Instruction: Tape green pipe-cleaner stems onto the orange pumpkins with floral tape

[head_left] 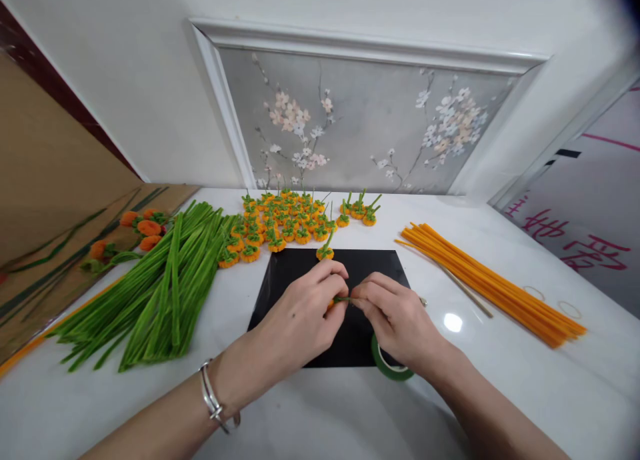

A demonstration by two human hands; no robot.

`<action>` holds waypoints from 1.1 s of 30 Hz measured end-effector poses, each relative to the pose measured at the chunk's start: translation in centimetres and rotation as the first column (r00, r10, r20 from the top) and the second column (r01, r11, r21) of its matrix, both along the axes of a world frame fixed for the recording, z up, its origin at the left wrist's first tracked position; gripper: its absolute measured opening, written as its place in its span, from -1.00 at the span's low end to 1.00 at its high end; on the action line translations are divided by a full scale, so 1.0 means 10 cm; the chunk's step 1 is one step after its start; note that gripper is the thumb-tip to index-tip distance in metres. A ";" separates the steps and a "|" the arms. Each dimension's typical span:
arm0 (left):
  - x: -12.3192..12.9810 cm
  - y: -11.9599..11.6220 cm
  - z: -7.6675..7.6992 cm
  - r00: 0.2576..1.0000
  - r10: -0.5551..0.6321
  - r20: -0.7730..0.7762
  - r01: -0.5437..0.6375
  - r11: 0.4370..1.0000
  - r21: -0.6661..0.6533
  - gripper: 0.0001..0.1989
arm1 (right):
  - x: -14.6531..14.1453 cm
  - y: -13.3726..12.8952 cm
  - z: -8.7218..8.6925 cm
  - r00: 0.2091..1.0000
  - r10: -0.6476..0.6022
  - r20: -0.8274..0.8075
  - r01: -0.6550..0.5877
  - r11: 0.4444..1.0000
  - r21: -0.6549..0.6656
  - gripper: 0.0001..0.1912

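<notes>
Above a black mat (285, 313), my left hand (305, 307) is closed around a small pipe-cleaner pumpkin (331, 304), mostly hidden by the fingers. Its thin green stem end sticks out toward my right hand (400, 313), whose thumb and fingers pinch the tip. One finished orange pumpkin with a green stem (325, 253) sits at the mat's far edge, just beyond my left hand. Under my right wrist lies a roll of green tape (393, 370), partly covered by that hand.
Many small orange pumpkins (285, 217) cluster behind the mat. Green pipe cleaners (165, 293) lie in a pile on the left, and a bundle of orange pipe cleaners (490, 280) on the right, beside a thin stick (467, 292). Orange flowers (149, 228) rest on brown cardboard (65, 273).
</notes>
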State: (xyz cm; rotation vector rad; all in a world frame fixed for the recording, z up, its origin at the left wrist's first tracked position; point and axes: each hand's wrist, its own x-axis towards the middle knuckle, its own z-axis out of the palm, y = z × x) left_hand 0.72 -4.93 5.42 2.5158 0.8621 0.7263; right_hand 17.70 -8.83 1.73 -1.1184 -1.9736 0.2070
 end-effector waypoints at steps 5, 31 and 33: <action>-0.02 0.07 0.03 0.998 0.059 0.000 -0.059 0.988 -0.141 -0.83 | 0.01 0.03 -0.02 0.988 -0.035 0.151 0.016 0.992 0.126 -0.76; -0.03 0.03 0.02 0.998 -0.004 -0.070 0.005 1.000 0.023 -0.87 | -0.04 -0.01 0.00 0.995 -0.068 -0.079 0.068 0.998 -0.011 -0.82; -0.03 0.04 0.00 0.997 -0.012 -0.074 0.016 0.999 0.050 -0.86 | -0.04 0.00 -0.01 0.995 -0.080 -0.064 0.080 0.997 0.001 -0.82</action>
